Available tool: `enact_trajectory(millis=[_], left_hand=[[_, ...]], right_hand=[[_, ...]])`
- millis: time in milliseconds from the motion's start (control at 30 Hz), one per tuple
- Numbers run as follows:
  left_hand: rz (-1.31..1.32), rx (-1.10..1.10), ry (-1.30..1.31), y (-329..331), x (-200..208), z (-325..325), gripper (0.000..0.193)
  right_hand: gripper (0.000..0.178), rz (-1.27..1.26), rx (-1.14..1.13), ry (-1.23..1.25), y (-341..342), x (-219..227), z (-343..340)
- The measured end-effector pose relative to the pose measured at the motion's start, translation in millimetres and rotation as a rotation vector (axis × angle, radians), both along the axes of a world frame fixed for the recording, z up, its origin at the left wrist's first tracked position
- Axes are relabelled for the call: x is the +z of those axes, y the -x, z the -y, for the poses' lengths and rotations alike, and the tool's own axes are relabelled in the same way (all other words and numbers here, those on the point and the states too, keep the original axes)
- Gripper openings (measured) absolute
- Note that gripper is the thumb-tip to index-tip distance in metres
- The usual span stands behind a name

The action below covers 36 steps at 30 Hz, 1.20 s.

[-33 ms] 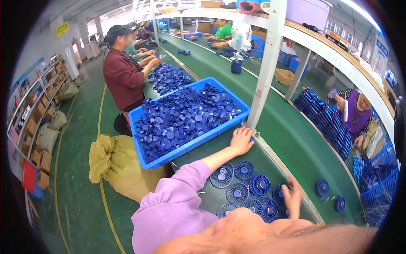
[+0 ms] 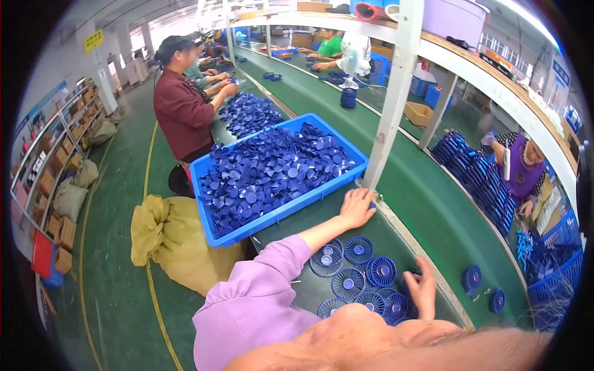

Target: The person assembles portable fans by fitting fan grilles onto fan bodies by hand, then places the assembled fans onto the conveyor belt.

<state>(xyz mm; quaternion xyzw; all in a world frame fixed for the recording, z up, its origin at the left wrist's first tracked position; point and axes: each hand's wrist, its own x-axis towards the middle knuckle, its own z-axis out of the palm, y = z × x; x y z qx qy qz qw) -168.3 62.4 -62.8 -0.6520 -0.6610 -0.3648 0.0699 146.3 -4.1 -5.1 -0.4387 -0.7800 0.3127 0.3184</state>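
Note:
My left hand (image 2: pixel 357 208) rests by the table's far edge, near the white post, its fingers curled down together. A bit of blue shows at its fingertips; what it is stays mostly hidden. My right hand (image 2: pixel 422 287) is over the right side of a group of round blue slotted fan covers (image 2: pixel 348 283), thumb and fingers apart. One cover lies partly hidden beside its thumb. Just left of my left hand stands a blue tray (image 2: pixel 278 217) heaped with small dark-blue plastic pieces (image 2: pixel 272 176).
A green conveyor belt (image 2: pixel 433 216) runs along the far side, with two blue round parts (image 2: pixel 472 279) on it. A white post (image 2: pixel 396 93) rises beside the tray. A yellowish sack (image 2: pixel 185 241) stands at left. Co-workers (image 2: pixel 185 105) work farther along and across the belt.
My right hand has shifted slightly left, its thumb moving nearer the fan covers. My left hand stays near the table edge with little movement. The whole view has shifted a little.

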Motion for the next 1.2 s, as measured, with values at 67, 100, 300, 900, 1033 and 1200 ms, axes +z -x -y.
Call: enact_trajectory(millis=[67, 100, 300, 900, 1033, 1200], left_hand=[[0.101, -0.085, -0.005, -12, 2, -4, 0.041], [0.105, -0.112, 0.008, -14, 0, -7, 0.038], [0.148, -0.225, -0.103, -19, -4, -14, 0.036], [1.131, -0.528, 0.593, -36, 40, 0, 0.050], [1.403, -0.837, 0.614, -67, 55, 40, 0.057], [1.489, -0.913, 0.715, -105, 51, 74, 0.044]], right_hand=[[0.068, 0.230, 0.161, -0.132, 25, 12, 11], [0.074, 0.298, 0.227, -0.120, 37, 14, 15], [0.078, 0.400, 0.239, -0.152, 59, -13, 22], [0.027, -0.883, -0.064, 0.347, 13, 9, 14], [0.035, -0.607, -0.276, -0.047, 19, 23, 20], [0.068, -0.042, -0.270, -0.469, 31, 26, 28]])
